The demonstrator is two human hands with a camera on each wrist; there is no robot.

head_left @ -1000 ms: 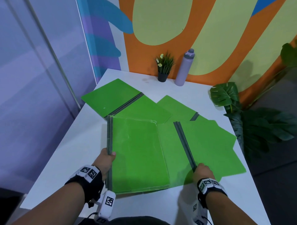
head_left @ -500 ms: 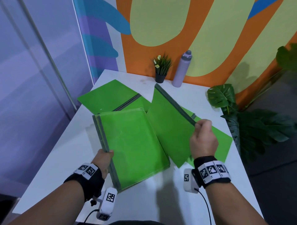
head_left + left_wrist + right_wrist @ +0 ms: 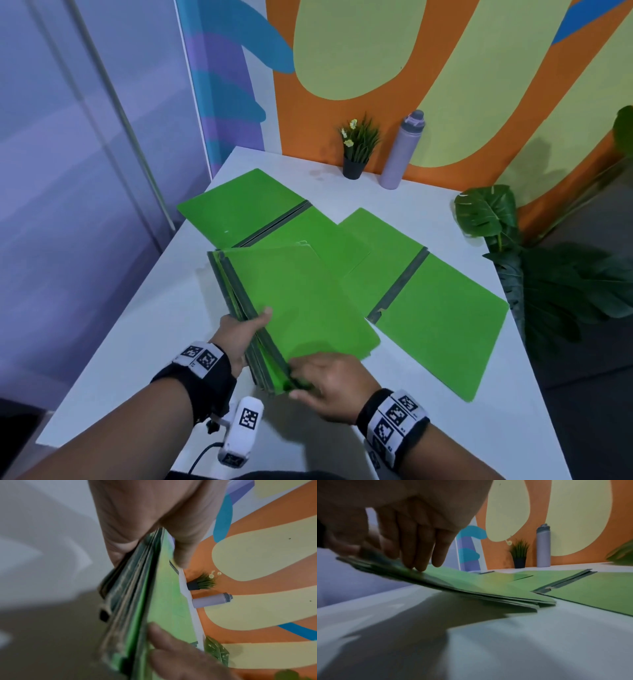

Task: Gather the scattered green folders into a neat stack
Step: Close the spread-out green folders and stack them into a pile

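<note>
A stack of green folders [image 3: 301, 301] lies tilted near the middle of the white table [image 3: 137, 325], its dark spines facing left. My left hand [image 3: 253, 322] grips the spine edge, thumb on top and fingers underneath; the left wrist view shows the stack's edge [image 3: 137, 601] running out of that grip [image 3: 154, 527]. My right hand [image 3: 308, 383] pinches the stack's near corner, with its fingers [image 3: 419, 547] lying on the top cover [image 3: 471, 585]. Two more green folders lie spread open on the table, one at the far left [image 3: 239, 205] and one at the right [image 3: 435, 308].
A small potted plant [image 3: 358, 150] and a lilac bottle [image 3: 402, 150] stand at the table's far edge by the painted wall. A large leafy plant [image 3: 486, 212] crowds the right edge. A glass wall runs along the left side.
My right hand has swung the folder it held up leftward and laid it on the stack in my left hand. The stack has turned and tipped.
</note>
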